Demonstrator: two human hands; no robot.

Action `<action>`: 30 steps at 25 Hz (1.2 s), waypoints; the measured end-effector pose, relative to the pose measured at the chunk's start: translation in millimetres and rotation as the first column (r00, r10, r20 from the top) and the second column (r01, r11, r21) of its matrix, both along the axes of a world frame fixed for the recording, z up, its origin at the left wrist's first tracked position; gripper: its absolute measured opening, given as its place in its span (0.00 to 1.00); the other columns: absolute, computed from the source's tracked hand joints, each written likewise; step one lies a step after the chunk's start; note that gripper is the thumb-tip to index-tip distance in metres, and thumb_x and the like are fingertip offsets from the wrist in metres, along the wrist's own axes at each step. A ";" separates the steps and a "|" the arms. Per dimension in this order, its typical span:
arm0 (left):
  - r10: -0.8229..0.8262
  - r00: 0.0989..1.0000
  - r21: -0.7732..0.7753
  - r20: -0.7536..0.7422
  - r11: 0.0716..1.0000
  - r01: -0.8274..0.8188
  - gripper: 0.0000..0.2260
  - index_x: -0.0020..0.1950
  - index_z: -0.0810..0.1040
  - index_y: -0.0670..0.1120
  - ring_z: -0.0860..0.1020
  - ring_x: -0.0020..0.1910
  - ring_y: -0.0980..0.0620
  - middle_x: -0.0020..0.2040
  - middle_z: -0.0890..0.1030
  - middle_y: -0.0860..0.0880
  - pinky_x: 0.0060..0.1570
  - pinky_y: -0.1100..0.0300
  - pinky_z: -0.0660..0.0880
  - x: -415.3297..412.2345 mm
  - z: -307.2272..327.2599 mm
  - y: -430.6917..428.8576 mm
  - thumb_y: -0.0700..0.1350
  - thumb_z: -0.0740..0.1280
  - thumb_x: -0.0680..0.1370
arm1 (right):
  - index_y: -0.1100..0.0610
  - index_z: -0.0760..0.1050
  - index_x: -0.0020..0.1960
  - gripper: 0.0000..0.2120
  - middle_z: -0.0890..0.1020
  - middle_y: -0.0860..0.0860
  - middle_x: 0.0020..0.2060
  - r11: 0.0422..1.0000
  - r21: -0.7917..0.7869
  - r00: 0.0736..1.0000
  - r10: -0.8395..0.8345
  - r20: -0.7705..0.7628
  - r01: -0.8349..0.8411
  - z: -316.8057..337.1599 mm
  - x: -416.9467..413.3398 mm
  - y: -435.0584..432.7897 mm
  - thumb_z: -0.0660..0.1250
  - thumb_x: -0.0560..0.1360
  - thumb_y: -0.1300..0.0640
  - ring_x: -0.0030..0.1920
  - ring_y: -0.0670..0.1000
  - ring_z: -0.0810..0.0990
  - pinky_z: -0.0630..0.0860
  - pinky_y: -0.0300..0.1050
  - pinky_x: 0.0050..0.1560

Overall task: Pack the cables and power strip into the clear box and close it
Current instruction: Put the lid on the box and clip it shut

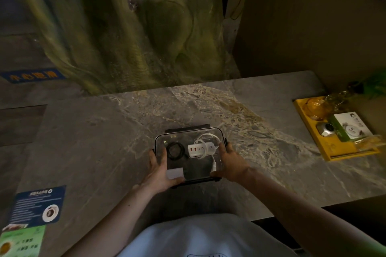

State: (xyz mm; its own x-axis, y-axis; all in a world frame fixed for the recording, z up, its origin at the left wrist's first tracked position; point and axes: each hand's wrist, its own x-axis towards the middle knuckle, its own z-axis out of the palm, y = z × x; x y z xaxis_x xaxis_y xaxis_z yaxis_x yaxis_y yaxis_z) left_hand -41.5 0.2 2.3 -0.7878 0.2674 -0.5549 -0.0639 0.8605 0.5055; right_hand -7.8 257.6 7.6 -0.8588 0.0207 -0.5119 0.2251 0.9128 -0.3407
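We have a grey, veined stone table (104, 131). The clear box (181, 137) sits by the near edge, about mid-length (lid on top). A yellow tray (334, 150) lies at the right edge, toward the far corner. A blue card (37, 204) and a green card (23, 242) lie at the near left corner, the green one nearer us.

left hand (159, 173), right hand (232, 165), holding clear box (194, 168)
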 end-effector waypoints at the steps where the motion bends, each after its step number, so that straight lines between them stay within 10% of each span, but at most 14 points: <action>1: -0.006 1.000 -0.010 0.007 1.000 0.006 0.55 0.78 0.34 0.51 0.34 0.76 0.38 0.74 0.27 0.39 0.75 0.46 0.48 -0.6 -0.7 -0.1 0.60 0.74 0.68 | 0.53 0.38 0.79 0.59 0.47 0.63 0.78 1.000 0.006 1.000 -0.002 0.004 0.002 0.6 -0.5 -0.6 0.77 0.66 0.43 0.73 0.64 0.65 0.67 0.52 0.70; 30: 0.028 1.000 -0.030 -0.010 0.999 -0.028 0.56 0.78 0.38 0.55 0.41 0.77 0.36 0.76 0.32 0.42 0.75 0.44 0.55 -3.3 -8.5 1.4 0.56 0.77 0.66 | 0.57 0.41 0.79 0.55 0.52 0.64 0.77 0.998 0.055 0.997 0.035 0.063 -0.039 30.1 -4.6 -11.8 0.76 0.69 0.46 0.76 0.66 0.55 0.60 0.56 0.74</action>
State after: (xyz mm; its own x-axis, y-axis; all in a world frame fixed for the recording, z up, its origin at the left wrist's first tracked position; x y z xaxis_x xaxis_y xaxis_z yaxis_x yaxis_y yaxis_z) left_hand -44.8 1.6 -6.2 -0.8002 0.2287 -0.5545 -0.0832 0.8732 0.4802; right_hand -12.4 245.8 37.7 -0.8260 0.0193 -0.5633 0.2098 0.9382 -0.2754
